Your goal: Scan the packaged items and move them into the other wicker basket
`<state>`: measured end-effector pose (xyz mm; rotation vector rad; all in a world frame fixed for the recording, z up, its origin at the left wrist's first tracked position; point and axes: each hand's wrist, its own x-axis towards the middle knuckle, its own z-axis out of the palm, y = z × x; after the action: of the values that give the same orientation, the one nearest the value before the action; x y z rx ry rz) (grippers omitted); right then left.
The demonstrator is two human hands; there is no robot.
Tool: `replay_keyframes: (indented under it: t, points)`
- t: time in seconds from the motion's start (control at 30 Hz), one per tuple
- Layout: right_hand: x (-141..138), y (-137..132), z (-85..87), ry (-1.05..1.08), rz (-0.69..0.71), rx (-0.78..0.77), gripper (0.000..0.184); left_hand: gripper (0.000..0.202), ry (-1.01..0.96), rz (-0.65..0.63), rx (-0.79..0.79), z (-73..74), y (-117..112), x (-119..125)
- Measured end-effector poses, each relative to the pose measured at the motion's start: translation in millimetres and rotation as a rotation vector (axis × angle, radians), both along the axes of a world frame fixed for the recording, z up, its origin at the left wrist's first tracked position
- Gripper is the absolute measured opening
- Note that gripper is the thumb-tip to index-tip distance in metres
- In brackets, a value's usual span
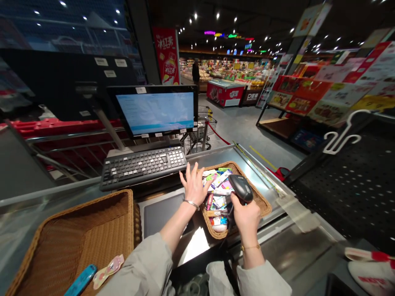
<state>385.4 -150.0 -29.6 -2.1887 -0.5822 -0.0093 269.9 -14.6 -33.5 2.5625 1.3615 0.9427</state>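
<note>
Well, a supermarket hall with bright produce displays (228, 70) opens out beyond the steel checkout worktop (296, 250), and a chest freezer (225, 93) and a shopping cart (200, 131) stand past its far edge. On the worktop's left part sits a large wicker basket (89, 201) holding a blue item (82, 279) and a pink packet (108, 266). A monitor (156, 113) and a keyboard (143, 166) stand along the worktop's far side. Mid-worktop, a smaller wicker basket (247, 183) is packed with colourful small packets (217, 193). The left hand (194, 185) hovers at that basket's near-left edge, its grip wide with fingers spread, right beside the packets. The right hand (247, 218) has a tight grip around a black barcode scanner (241, 188), whose head tilts down over the packets. A bracelet (191, 204) circles the left wrist.
</note>
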Motion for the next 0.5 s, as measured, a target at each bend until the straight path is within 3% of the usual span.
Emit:
replay_keyframes:
  t: [0.23, 0.5]
  points:
    - [-39.1, 18.8, 9.9, 0.034, 0.139, 0.039, 0.052, 0.046, -0.021, 0.092, 0.020, 10.0, -6.1, -67.0]
    - [-96.7, 42.7, 10.9, -0.001, 0.378, 0.052, 0.047, 0.041, -0.009, 0.285, 0.034, -0.7, -15.0, -162.8]
